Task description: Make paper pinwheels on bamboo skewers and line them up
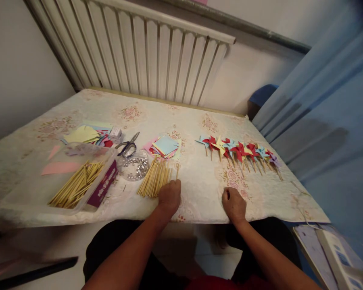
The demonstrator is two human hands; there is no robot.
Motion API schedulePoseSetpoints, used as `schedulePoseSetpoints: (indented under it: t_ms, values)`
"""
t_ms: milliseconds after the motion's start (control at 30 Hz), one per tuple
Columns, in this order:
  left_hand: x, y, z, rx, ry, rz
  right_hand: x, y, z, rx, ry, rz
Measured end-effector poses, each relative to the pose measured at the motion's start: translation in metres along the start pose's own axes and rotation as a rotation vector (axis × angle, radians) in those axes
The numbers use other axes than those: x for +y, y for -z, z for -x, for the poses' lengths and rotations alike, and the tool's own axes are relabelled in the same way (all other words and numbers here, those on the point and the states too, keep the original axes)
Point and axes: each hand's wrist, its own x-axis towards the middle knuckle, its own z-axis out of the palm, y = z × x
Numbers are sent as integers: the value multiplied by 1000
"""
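My left hand (170,196) rests as a fist on the table, against the right side of a fanned row of thin wooden sticks (153,177). A single stick (177,171) points away from its thumb side; whether it is gripped or lies under the fist I cannot tell. Closed too, my right hand (234,204) lies near the front edge, with nothing showing in it. Beyond it are several finished paper pinwheels (238,151) on sticks, red, blue, yellow and purple. Behind the sticks lies a stack of coloured paper squares (166,146).
A clear plastic box (87,207) with more sticks stands at left. Beside it are a round dish of small shiny pieces (135,167), scissors (128,147), a small white box (115,133) and cut paper (81,135). A radiator (151,56) backs the flowered tablecloth (193,125); a blue curtain (326,121) hangs right.
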Motion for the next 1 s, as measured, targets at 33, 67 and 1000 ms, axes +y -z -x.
schedulePoseSetpoints:
  t_ms: [33,67,1000]
  values:
    - [1,-1,0,-4,-11,9,0,0,0,-2,-1,-2]
    - [3,-2,1,-7,-24,17,-1,0,0,-1,-1,-6]
    - [26,-25,-13,59,-711,173,5,6,5,-74,421,-317]
